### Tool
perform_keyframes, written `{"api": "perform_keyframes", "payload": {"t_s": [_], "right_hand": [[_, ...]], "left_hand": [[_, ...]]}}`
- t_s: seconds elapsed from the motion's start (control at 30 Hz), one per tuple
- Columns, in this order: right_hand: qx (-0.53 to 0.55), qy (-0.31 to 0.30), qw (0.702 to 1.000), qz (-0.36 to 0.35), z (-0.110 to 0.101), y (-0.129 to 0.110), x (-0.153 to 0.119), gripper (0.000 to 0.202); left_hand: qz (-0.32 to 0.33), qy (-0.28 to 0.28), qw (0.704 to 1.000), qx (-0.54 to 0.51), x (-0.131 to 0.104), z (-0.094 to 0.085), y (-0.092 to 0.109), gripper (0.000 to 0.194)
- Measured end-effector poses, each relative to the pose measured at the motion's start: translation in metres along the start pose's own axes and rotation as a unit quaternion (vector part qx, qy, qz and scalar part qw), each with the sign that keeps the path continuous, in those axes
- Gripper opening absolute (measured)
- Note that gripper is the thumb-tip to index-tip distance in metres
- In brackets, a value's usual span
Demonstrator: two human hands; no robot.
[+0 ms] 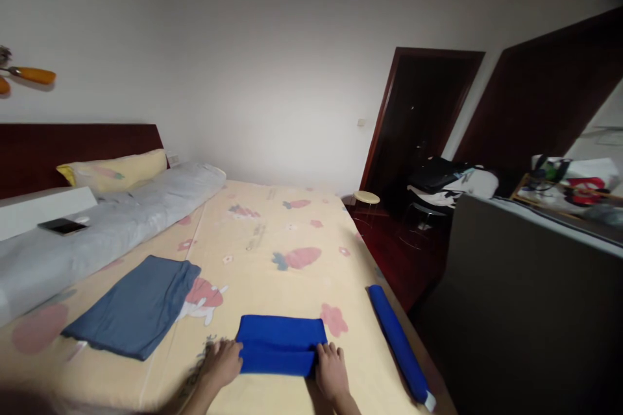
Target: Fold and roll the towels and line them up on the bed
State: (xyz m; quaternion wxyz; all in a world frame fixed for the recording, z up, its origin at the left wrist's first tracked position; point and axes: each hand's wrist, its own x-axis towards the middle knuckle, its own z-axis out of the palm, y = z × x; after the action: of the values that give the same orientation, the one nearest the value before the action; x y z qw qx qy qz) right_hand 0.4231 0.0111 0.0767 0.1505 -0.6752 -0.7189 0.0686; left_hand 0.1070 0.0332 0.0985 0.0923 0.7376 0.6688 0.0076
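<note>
A bright blue folded cloth (280,345) lies flat on the bed, with a fold line running across it. At its left edge my left hand (225,361) is closed, the fingertips gripping the fabric. My right hand (332,366) pinches the opposite edge, near the end of the fold. To the right, along the bed's side, rests a long narrow blue fabric strip or roll (398,340) with a white tag at its near end. A grey-blue folded garment (139,307) is spread on the left; its exact kind is unclear.
The bed (263,233) has a cream sheet with carrot and flower prints. A grey quilt (160,201), a yellow pillow (124,170) and a phone or tablet (63,227) are by the headboard. A stool (366,197) and a dark cabinet (525,298) stand at the right.
</note>
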Motion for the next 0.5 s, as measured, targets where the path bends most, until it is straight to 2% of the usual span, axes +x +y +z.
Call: {"api": "perform_keyframes", "payload": {"t_s": [0.07,0.13,0.2,0.27,0.33,0.37,0.5], "right_hand": [[-0.003,0.01,1.0,0.007,0.005,-0.012,0.004,0.045],[0.027,0.012,0.999,-0.033,0.01,-0.027,0.003,0.047],[0.079,-0.005,0.992,-0.093,0.015,-0.043,-0.001,0.045],[0.12,-0.038,0.984,-0.129,0.018,-0.056,-0.005,0.044],[0.136,-0.069,0.979,-0.137,0.019,-0.061,-0.007,0.046],[0.136,-0.08,0.977,-0.142,0.019,-0.059,-0.007,0.047],[0.112,-0.098,0.981,-0.124,0.011,-0.022,-0.002,0.056]], "left_hand": [[-0.017,0.025,0.999,0.023,0.002,0.007,0.017,0.05],[-0.005,0.042,0.999,0.033,0.003,0.019,0.034,0.057],[0.065,0.025,0.997,0.018,0.003,0.034,0.048,0.059],[0.157,-0.015,0.987,-0.015,0.002,0.047,0.057,0.063],[0.207,-0.04,0.976,-0.047,0.002,0.055,0.058,0.064],[0.209,-0.041,0.975,-0.058,0.002,0.056,0.056,0.063],[0.176,-0.005,0.982,-0.065,0.002,0.047,0.028,0.052]]}}
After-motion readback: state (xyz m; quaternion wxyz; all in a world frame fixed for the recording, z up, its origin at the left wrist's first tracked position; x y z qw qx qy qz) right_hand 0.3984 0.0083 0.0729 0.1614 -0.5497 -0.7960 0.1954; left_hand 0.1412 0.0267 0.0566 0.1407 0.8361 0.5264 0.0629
